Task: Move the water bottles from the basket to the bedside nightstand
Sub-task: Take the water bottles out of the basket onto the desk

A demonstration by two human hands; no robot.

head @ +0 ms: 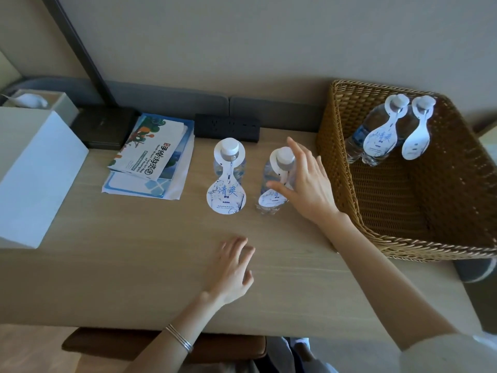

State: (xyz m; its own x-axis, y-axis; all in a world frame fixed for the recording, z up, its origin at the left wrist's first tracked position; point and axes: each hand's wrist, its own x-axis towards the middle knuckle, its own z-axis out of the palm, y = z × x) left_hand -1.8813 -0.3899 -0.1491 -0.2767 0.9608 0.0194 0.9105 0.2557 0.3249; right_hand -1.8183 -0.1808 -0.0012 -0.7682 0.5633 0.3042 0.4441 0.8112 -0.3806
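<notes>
I am spreading my right hand (306,184) wide against the near bottle (274,181), my fingers loosely around it, not clamped. A second bottle (228,176) is standing just left of my thumb on the nightstand (134,251). Two more bottles (376,133) are waiting in the basket (403,238), beyond and right of my fingers. My left hand (231,270) is resting flat and empty, fingers apart, nearer me.

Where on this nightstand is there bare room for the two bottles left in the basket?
Bare wood lies in front of the two standing bottles, around the left hand, between the white box and the basket. The back edge is crowded: brochures, power strip, and the right hand at the second bottle.
</notes>
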